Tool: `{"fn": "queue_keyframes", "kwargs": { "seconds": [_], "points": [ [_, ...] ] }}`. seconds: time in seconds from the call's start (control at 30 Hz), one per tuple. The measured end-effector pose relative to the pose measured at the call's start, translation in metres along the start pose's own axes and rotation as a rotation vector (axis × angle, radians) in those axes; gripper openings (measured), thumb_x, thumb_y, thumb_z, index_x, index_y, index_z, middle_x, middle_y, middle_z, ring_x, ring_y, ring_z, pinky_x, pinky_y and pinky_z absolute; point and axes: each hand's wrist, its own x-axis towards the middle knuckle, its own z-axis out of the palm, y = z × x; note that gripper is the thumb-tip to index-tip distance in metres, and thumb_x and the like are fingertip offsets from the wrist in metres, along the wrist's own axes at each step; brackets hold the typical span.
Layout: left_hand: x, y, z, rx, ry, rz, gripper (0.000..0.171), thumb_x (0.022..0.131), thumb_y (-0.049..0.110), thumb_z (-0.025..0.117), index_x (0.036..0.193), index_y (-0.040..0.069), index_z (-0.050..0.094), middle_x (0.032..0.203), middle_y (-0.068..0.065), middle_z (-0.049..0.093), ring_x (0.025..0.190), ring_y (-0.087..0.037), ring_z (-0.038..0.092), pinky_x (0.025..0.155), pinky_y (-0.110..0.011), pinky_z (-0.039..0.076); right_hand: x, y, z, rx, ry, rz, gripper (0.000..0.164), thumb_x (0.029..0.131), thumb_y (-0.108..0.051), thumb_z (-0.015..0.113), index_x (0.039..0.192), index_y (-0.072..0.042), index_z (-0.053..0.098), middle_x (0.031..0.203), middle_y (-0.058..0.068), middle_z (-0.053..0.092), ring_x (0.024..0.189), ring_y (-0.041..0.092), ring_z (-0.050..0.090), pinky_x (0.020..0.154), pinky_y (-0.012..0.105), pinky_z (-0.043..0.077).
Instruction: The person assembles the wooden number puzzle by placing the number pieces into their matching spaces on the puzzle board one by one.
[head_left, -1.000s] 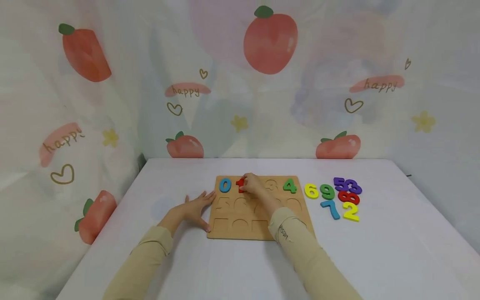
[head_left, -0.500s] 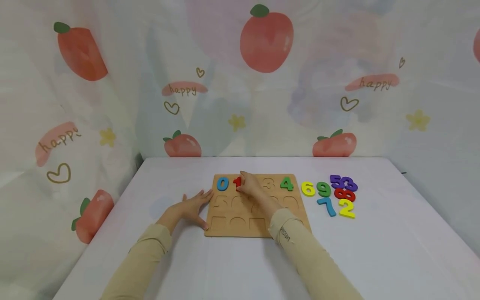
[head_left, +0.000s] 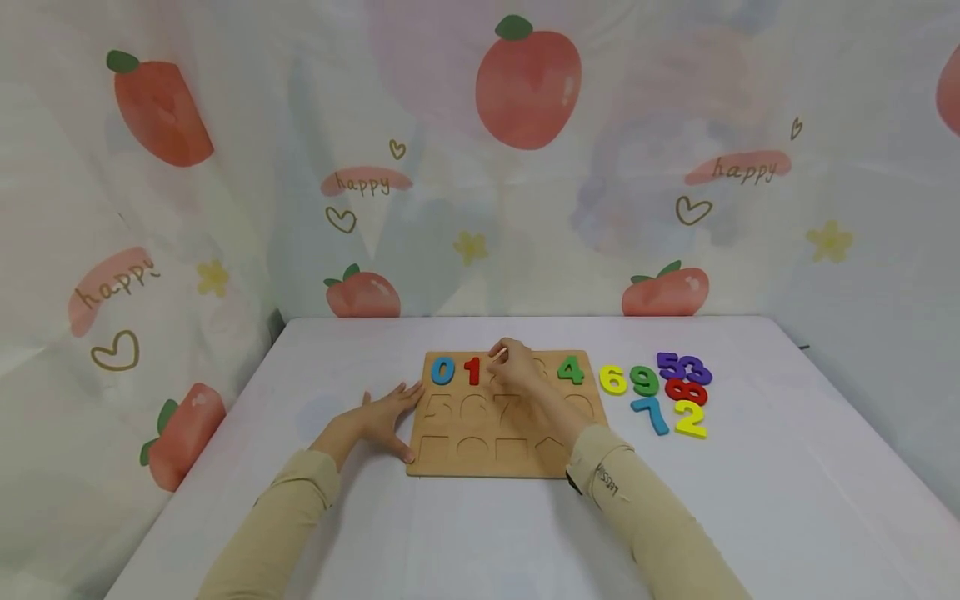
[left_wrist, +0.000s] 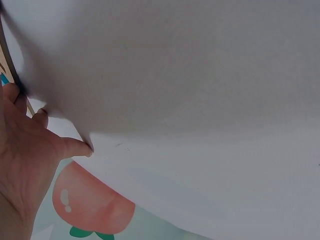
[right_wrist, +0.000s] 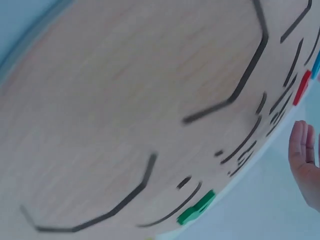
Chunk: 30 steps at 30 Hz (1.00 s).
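Note:
A wooden number board lies on the white table, with a blue 0, a red 1 and a green 4 in its top row. My right hand is just right of the red 1, over the top row, fingers loosely bent and nothing seen in them. The right wrist view shows that hand apart from the red piece. My left hand spreads along the board's left edge, its fingertips and thumb touching it. In the left wrist view, the left hand has its fingers splayed.
Right of the board lie loose number pieces: a yellow 6, green 9, blue 7, yellow 2, red 8, purple 5 and purple 3. A patterned cloth wall stands behind the table.
My right hand has let go of the red 1 and moved a little to the right, uncovering it. My left hand stays at the board's edge. The head view shifted slightly.

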Motion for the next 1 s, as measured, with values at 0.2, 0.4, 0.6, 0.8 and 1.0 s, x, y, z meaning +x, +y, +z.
{"fn": "queue_keyframes", "kwargs": {
  "seconds": [0.2,0.4,0.6,0.8,1.0],
  "points": [
    [0.001,0.002,-0.001,-0.011,0.0,-0.004,0.12,0.063,0.046,0.084,0.153,0.014,0.011,0.161,-0.005,0.004,0.147,-0.033,0.0,0.103,-0.075,-0.003,-0.019,-0.019,-0.027,-0.104,0.067,-0.008,0.018,0.087,-0.003,0.061,0.101,0.009,0.058,0.084,0.017,0.06,0.074,0.024,0.056,0.06,0.025,0.043],
    [0.002,0.001,-0.003,-0.006,0.005,-0.006,0.119,0.063,0.045,0.084,0.153,0.013,0.012,0.161,-0.005,0.006,0.147,-0.033,0.001,0.102,-0.076,-0.002,-0.025,-0.014,-0.04,-0.085,0.086,0.019,0.019,0.087,-0.001,0.061,0.101,0.01,0.058,0.082,0.015,0.058,0.069,0.02,0.055,0.057,0.021,0.042],
    [0.002,-0.001,0.0,-0.009,0.0,-0.008,0.12,0.063,0.047,0.084,0.153,0.012,0.012,0.161,-0.006,0.006,0.147,-0.034,0.002,0.102,-0.077,-0.001,-0.029,-0.01,-0.053,-0.122,0.107,0.015,0.019,0.087,-0.001,0.061,0.102,0.01,0.058,0.087,0.02,0.06,0.074,0.025,0.059,0.058,0.021,0.042],
    [0.002,-0.001,0.0,0.001,0.006,-0.017,0.12,0.063,0.047,0.083,0.153,0.015,0.011,0.161,-0.005,0.005,0.147,-0.032,0.001,0.103,-0.076,-0.002,-0.036,-0.007,-0.071,-0.167,0.12,0.016,0.019,0.088,-0.003,0.061,0.103,0.007,0.058,0.09,0.02,0.06,0.084,0.032,0.06,0.068,0.028,0.048],
    [0.001,0.0,0.0,0.0,-0.002,-0.01,0.119,0.063,0.047,0.083,0.153,0.015,0.011,0.161,-0.004,0.005,0.147,-0.032,0.001,0.103,-0.075,-0.002,-0.046,0.004,-0.093,-0.166,0.107,-0.018,0.022,0.089,-0.004,0.06,0.108,0.008,0.057,0.095,0.024,0.062,0.09,0.036,0.061,0.081,0.042,0.051]
  ]
}}
